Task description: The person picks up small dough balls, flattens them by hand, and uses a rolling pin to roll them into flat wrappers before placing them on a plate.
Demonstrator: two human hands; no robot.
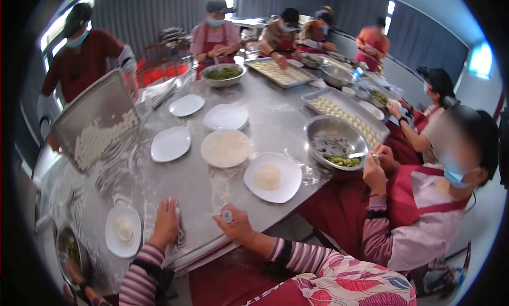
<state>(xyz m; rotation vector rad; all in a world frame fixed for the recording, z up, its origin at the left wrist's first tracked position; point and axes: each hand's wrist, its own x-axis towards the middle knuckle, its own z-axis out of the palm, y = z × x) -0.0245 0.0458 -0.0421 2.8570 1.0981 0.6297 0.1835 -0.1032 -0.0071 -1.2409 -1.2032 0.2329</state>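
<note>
My left hand lies on the floured steel table with its fingers stretched out; whether anything is under the palm is hidden. My right hand is closed around a rolling pin, of which only one round end shows. To the left of my left hand, a white plate carries thin rounds of dough. Beyond my right hand stands another white plate with a small stack of dough wrappers. A larger plate farther off bears a wide pile of flour-dusted wrappers.
Flour streaks the steel table. White plates stand mid-table. At left a person tilts a tray of small dough pieces. A steel bowl of green filling sits by the co-worker at right. Trays of dumplings lie behind it.
</note>
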